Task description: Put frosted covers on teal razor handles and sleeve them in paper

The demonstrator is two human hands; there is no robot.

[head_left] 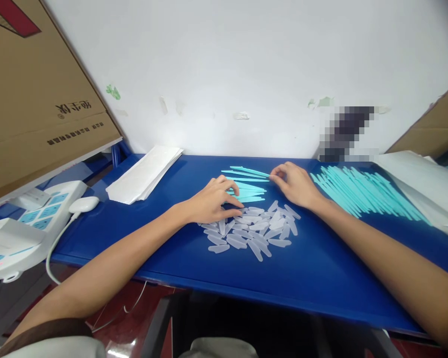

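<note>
Translucent blade covers (pixel 259 231) lie in a loose pile on the blue table. My left hand (pixel 214 201) is over the pile's upper left edge, fingers curved, with the thumb and forefinger slightly apart at the covers. No cover shows clearly between them. Behind it several slim turquoise sticks, which look like eyebrow razors (pixel 250 191), lie side by side, partly hidden by my fingers. My right hand (pixel 293 184) is closed, thumb and forefinger pinching the right end of one turquoise razor (pixel 252 172) at the back of this group.
A large heap of turquoise razors (pixel 369 194) lies at the right, beside white sheets (pixel 414 174). White paper sleeves (pixel 145 174) are stacked at the back left. A power strip (pixel 56 209) with a white cable stands left, below a big carton (pixel 41 74). A wall rises behind the table (pixel 246 278).
</note>
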